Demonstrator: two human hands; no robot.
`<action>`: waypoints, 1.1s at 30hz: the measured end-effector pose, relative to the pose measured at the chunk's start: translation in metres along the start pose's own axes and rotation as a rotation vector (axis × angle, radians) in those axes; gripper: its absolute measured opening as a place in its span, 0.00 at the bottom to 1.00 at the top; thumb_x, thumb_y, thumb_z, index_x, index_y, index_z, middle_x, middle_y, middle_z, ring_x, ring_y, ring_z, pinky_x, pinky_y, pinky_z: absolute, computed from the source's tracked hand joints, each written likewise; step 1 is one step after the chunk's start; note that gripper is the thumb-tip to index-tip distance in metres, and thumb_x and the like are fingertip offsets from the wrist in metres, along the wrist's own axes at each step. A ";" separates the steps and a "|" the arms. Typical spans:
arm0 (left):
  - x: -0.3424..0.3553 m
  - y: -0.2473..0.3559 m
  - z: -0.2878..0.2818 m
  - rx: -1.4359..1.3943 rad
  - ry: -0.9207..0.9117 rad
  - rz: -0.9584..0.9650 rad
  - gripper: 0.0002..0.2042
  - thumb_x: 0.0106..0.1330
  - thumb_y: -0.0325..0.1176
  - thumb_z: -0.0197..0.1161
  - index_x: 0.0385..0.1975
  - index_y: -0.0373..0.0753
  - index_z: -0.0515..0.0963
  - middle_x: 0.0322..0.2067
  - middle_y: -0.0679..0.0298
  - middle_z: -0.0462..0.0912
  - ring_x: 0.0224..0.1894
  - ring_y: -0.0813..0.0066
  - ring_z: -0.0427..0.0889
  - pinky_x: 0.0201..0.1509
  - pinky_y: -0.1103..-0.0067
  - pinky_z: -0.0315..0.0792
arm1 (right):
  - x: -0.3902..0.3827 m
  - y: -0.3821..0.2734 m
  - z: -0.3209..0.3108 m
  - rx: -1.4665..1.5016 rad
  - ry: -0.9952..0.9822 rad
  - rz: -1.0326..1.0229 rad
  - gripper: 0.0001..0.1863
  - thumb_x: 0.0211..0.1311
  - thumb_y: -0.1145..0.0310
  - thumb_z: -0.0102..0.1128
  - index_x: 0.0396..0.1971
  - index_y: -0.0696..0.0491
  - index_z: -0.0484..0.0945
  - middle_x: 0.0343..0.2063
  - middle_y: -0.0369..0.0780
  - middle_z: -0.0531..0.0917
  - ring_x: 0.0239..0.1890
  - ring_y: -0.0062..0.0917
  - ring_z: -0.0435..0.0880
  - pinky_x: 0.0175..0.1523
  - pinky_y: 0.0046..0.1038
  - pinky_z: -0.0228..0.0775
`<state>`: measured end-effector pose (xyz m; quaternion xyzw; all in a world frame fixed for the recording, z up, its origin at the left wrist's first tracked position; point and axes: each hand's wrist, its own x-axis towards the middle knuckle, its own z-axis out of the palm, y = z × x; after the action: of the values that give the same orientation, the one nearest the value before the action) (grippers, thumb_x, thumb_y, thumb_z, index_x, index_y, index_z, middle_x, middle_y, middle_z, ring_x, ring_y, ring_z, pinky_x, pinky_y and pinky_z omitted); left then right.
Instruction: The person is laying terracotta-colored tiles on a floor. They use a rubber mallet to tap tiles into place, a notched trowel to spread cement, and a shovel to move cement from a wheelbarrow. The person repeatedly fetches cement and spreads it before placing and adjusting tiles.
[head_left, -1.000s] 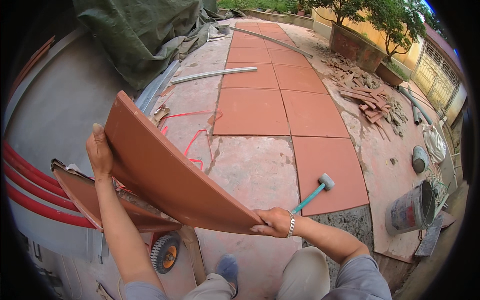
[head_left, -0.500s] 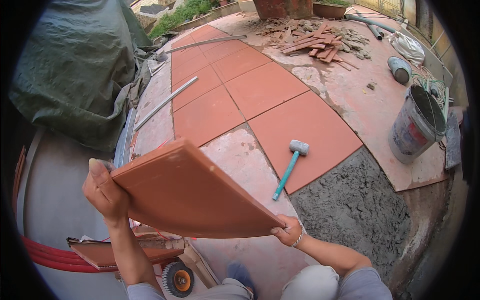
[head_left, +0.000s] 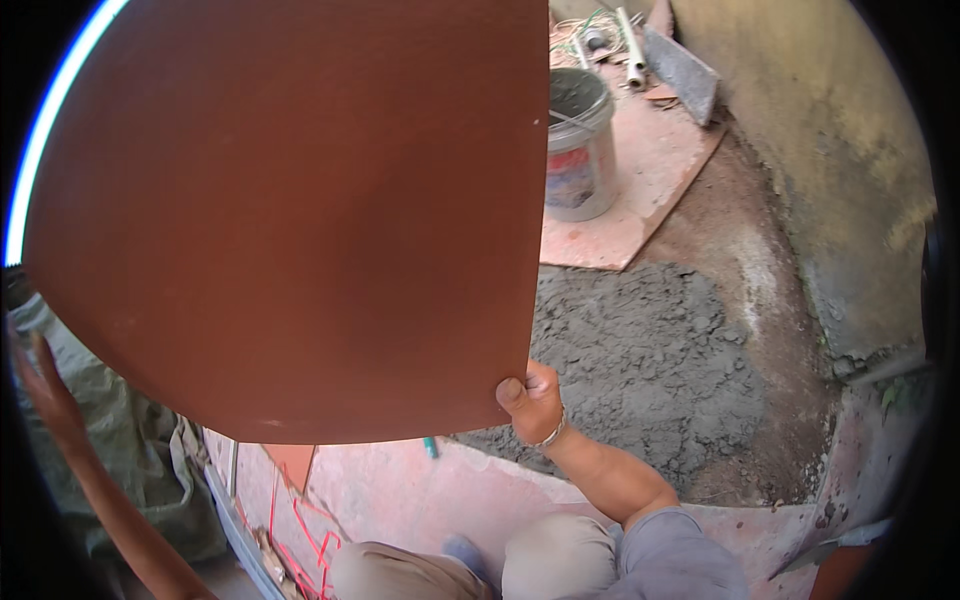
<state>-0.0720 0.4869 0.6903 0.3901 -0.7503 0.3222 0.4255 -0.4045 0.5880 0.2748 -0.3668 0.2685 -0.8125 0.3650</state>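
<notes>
A large reddish-brown floor tile (head_left: 280, 220) stands upright before me and fills the left and middle of the view. My right hand (head_left: 533, 405) is closed on its lower right corner, thumb on the face turned to me. At the far left, my left hand (head_left: 50, 390) is raised beside the tile's lower left edge, fingers stretched and apart. It is slightly blurred, and no grip on the tile shows. To the right of the tile lies a bed of wet grey mortar (head_left: 650, 370). The green handle (head_left: 431, 447) of the mallet peeks out under the tile's bottom edge.
A bucket (head_left: 583, 165) of grey mix stands beyond the mortar, partly behind the tile. White pipes (head_left: 632, 50) and a grey slab (head_left: 682, 75) lie farther back by a stained wall (head_left: 840, 170). Green tarpaulin (head_left: 110, 340) and red straps (head_left: 312, 535) are at lower left.
The tile has swung up from a slant to upright, now hiding the laid tiles. My left hand has moved outward and opened off its edge. The view has turned right.
</notes>
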 end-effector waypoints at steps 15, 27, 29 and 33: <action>-0.401 0.094 0.287 -1.194 -0.880 -1.254 0.25 0.72 0.53 0.56 0.41 0.30 0.80 0.40 0.59 0.84 0.42 0.75 0.80 0.48 0.76 0.74 | -0.194 -0.031 -0.137 -0.465 0.954 0.407 0.27 0.71 0.51 0.56 0.49 0.64 0.78 0.45 0.41 0.83 0.46 0.23 0.81 0.51 0.27 0.73; -0.492 0.120 0.376 -0.901 -1.345 -1.315 0.27 0.70 0.50 0.57 0.45 0.24 0.79 0.39 0.49 0.85 0.39 0.61 0.84 0.45 0.70 0.76 | -0.266 0.049 -0.220 -0.612 1.158 0.737 0.33 0.66 0.46 0.60 0.53 0.66 0.76 0.47 0.46 0.84 0.47 0.32 0.84 0.52 0.31 0.76; -0.493 0.122 0.390 -0.901 -1.379 -1.320 0.27 0.70 0.50 0.56 0.46 0.24 0.79 0.41 0.48 0.84 0.41 0.60 0.84 0.45 0.70 0.76 | -0.258 0.057 -0.228 -0.623 1.152 0.758 0.34 0.66 0.46 0.60 0.52 0.66 0.76 0.47 0.46 0.84 0.47 0.32 0.84 0.52 0.31 0.76; -0.492 0.127 0.411 -0.825 -1.392 -1.287 0.28 0.70 0.50 0.57 0.46 0.24 0.78 0.40 0.48 0.84 0.40 0.61 0.84 0.45 0.69 0.77 | -0.241 0.068 -0.233 -0.623 1.190 0.785 0.33 0.70 0.48 0.55 0.51 0.69 0.77 0.45 0.46 0.84 0.45 0.28 0.83 0.51 0.26 0.74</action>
<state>-0.1761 0.3666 0.0567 0.6414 -0.5317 -0.5457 0.0899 -0.4499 0.7775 -0.0061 0.1672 0.7452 -0.5712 0.3006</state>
